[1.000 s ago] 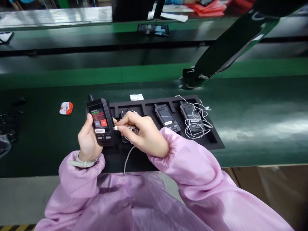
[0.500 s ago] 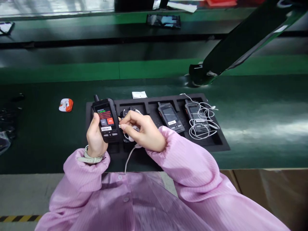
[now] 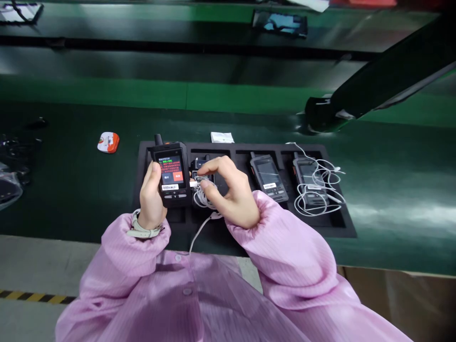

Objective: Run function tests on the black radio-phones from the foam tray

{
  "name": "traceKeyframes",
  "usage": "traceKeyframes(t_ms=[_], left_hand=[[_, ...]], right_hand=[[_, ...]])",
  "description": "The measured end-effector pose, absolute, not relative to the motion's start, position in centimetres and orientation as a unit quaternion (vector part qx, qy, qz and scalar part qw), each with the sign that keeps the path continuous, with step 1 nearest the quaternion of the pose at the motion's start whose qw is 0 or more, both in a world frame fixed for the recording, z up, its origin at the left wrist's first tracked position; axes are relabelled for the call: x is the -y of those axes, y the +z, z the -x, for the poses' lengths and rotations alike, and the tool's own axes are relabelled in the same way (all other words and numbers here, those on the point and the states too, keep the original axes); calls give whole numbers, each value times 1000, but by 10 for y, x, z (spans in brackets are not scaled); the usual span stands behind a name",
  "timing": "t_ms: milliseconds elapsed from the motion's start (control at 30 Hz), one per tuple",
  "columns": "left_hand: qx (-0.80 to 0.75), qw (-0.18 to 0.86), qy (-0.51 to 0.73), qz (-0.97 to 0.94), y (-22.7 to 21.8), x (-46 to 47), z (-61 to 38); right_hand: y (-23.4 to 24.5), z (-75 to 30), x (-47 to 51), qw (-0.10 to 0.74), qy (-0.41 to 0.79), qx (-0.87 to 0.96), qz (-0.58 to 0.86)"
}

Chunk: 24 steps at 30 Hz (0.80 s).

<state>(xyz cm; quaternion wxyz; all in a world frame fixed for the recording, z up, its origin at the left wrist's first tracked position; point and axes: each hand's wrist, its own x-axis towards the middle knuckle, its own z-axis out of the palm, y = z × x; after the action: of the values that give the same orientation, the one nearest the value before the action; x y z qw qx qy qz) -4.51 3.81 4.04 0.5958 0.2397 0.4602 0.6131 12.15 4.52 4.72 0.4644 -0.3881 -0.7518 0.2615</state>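
Observation:
My left hand (image 3: pixel 152 194) is wrapped around a black handheld radio (image 3: pixel 173 199) with a stubby antenna and a lit screen showing coloured text and a red button. A white plug (image 3: pixel 193 184) sits at the radio's right side. Just right of that plug, my right hand (image 3: pixel 231 194) has thumb and forefinger apart, with nothing visible between them. Below its fingertips, a coiled white cable (image 3: pixel 204 197) lies over another device in the black foam tray (image 3: pixel 228 228). Whether the plug is fully seated I cannot tell.
Two more radios stand in the tray: one bare radio (image 3: pixel 269 176) and one radio (image 3: pixel 309 173) under a tangled white earphone cord (image 3: pixel 301 207). An orange-and-white box (image 3: pixel 108 142), a white packet (image 3: pixel 222 137) and a slanted dark post (image 3: pixel 356 95) are around it.
My right thumb and forefinger have parted and let go of the white plug, which stays at the radio's side. The whole view has shifted, so the tray appears farther right.

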Motion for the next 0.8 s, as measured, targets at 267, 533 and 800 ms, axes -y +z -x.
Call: traceKeyframes(t_ms=[267, 533, 800], left_hand=[[-447, 576, 630, -268, 29, -39, 46], [-453, 574, 627, -268, 27, -40, 47], [-451, 585, 622, -259, 30, -39, 46]], right_hand=[[43, -121, -47, 468, 211, 779, 359], [45, -123, -47, 469, 199, 780, 364], [45, -124, -48, 432, 239, 780, 384]])
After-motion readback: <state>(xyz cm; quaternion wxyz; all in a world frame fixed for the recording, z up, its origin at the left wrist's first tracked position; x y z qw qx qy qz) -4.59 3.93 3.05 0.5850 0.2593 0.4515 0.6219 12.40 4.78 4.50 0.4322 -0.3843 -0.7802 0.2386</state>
